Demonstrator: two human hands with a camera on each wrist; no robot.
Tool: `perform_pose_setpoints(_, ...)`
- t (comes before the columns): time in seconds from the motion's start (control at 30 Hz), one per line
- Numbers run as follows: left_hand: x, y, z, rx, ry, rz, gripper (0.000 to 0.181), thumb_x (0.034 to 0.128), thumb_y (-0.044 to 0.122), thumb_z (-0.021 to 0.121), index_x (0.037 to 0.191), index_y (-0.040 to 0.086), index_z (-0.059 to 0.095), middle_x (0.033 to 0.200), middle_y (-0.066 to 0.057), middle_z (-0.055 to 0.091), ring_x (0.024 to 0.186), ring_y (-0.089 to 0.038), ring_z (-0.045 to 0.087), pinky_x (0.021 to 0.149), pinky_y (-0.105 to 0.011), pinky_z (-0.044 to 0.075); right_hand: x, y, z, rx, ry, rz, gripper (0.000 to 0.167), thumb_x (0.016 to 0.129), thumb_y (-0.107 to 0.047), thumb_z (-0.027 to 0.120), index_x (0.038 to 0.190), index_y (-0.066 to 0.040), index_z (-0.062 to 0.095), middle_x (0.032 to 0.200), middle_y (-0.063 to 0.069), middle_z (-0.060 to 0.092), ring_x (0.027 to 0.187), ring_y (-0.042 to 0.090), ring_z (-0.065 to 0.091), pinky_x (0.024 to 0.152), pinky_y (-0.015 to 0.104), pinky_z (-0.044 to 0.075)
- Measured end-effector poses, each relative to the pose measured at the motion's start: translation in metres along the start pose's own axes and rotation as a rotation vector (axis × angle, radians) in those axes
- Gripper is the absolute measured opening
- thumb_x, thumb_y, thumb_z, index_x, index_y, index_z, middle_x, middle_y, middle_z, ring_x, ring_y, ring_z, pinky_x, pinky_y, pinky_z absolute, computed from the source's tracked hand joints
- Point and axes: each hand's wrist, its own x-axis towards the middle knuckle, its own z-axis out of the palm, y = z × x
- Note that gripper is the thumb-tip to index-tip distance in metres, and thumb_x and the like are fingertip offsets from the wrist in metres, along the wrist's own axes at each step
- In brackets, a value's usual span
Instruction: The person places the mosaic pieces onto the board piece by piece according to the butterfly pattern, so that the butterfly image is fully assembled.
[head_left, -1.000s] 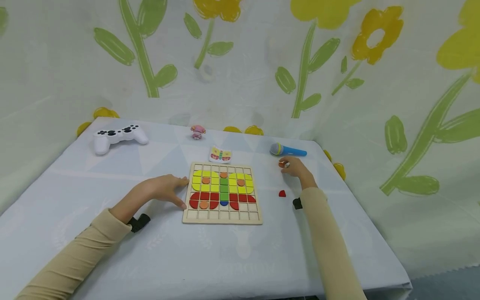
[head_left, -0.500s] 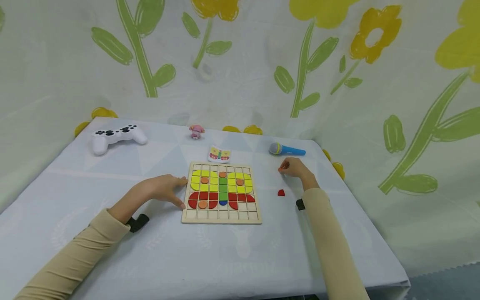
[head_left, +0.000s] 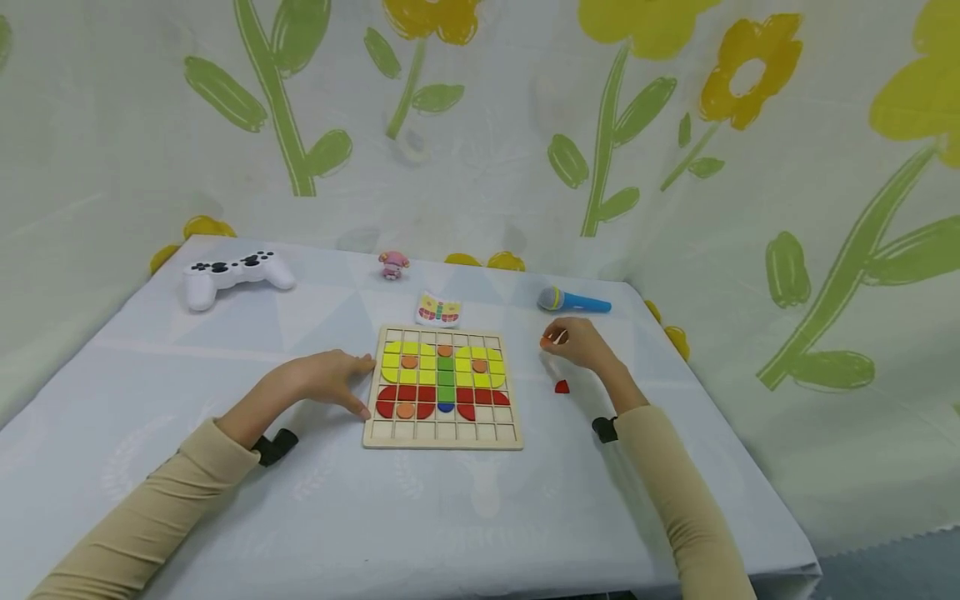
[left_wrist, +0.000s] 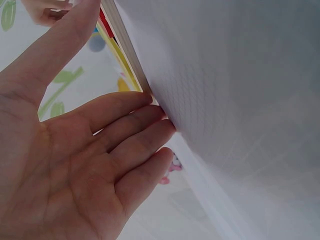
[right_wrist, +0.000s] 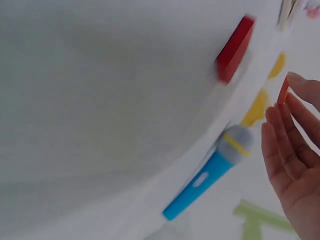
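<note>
A wooden grid board (head_left: 444,431) lies mid-table, with yellow, red, green, blue and orange flat pieces forming a butterfly. Along its left edge rests my left hand (head_left: 324,379), thumb and fingers spread and touching the rim; the left wrist view shows this hand (left_wrist: 85,160) with nearly straight fingers against the board's side (left_wrist: 131,55). To the right of the board, my right hand (head_left: 581,343) pinches an orange round piece (head_left: 546,342) between thumb and index finger, above the table. In the right wrist view the orange piece (right_wrist: 283,91) appears edge-on. A red quarter-round piece (head_left: 562,387) lies below that hand.
Behind the board lies a picture card (head_left: 438,310) with a butterfly pattern. A pink figurine (head_left: 393,264) stands farther back. A white game controller (head_left: 238,276) is at the back left, a blue toy microphone (head_left: 576,300) at the back right.
My right hand has picked up the orange piece near the microphone and moved left toward the board with it. The left hand stays at the board's edge.
</note>
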Motion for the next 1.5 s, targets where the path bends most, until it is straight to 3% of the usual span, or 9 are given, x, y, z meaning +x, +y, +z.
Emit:
perform_pose_setpoints(0.17,0.000,-0.001,0.001,0.001,0.003,0.010,0.094,0.0739,0.046,0.080,0.143,-0.003,0.041,0.147,-0.023,0.039,0.133,-0.044,0.036,0.104,-0.057,0.034,-0.021,-0.030,0.006,-0.007,0.007,-0.131,0.018,0.087,-0.013,0.073,0.101,-0.003,0.070,0.090,0.005,0.067,0.083,0.021,0.059,0.071,0.031,0.052)
perform_pose_setpoints(0.37,0.001,-0.001,0.000,0.000,0.003,0.012,0.093,0.0741,0.046,0.080,0.143,-0.003,0.041,0.147,-0.023,0.039,0.133,-0.044,0.036,0.104,-0.058,0.034,-0.041,-0.050,0.021,-0.009,0.002,-0.278,0.020,0.085,-0.012,0.075,0.103,-0.005,0.072,0.090,0.000,0.067,0.080,0.015,0.059,0.068,0.026,0.053)
perform_pose_setpoints(0.57,0.002,-0.002,0.000,0.003,-0.001,0.013,0.094,0.0739,0.047,0.080,0.144,-0.003,0.040,0.147,-0.023,0.039,0.133,-0.044,0.035,0.104,-0.058,0.034,-0.056,-0.071,0.035,-0.011,-0.058,-0.378,0.020,0.083,-0.012,0.077,0.102,-0.007,0.072,0.092,-0.003,0.068,0.082,0.014,0.060,0.072,0.028,0.054)
perform_pose_setpoints(0.8,0.000,-0.002,-0.001,-0.005,-0.003,0.010,0.095,0.0738,0.046,0.080,0.144,-0.003,0.040,0.148,-0.023,0.038,0.134,-0.044,0.034,0.104,-0.058,0.033,-0.065,-0.096,0.045,0.000,-0.149,-0.355,0.021,0.083,-0.014,0.077,0.103,-0.011,0.074,0.093,-0.005,0.068,0.084,0.015,0.058,0.073,0.027,0.053)
perform_pose_setpoints(1.03,0.000,-0.001,-0.001,-0.011,-0.007,0.003,0.095,0.0734,0.047,0.080,0.144,-0.003,0.040,0.148,-0.023,0.038,0.134,-0.045,0.034,0.104,-0.058,0.034,-0.066,-0.105,0.050,-0.058,-0.209,-0.334,0.020,0.085,-0.019,0.076,0.104,-0.014,0.074,0.090,-0.008,0.066,0.083,0.012,0.057,0.076,0.022,0.051)
perform_pose_setpoints(1.5,0.000,-0.002,-0.001,0.000,-0.003,0.009,0.094,0.0735,0.046,0.080,0.144,-0.002,0.041,0.147,-0.024,0.040,0.132,-0.045,0.037,0.102,-0.058,0.036,-0.065,-0.107,0.052,-0.107,-0.215,-0.360,0.020,0.084,-0.020,0.077,0.103,-0.016,0.074,0.088,-0.011,0.065,0.084,0.007,0.056,0.077,0.020,0.050)
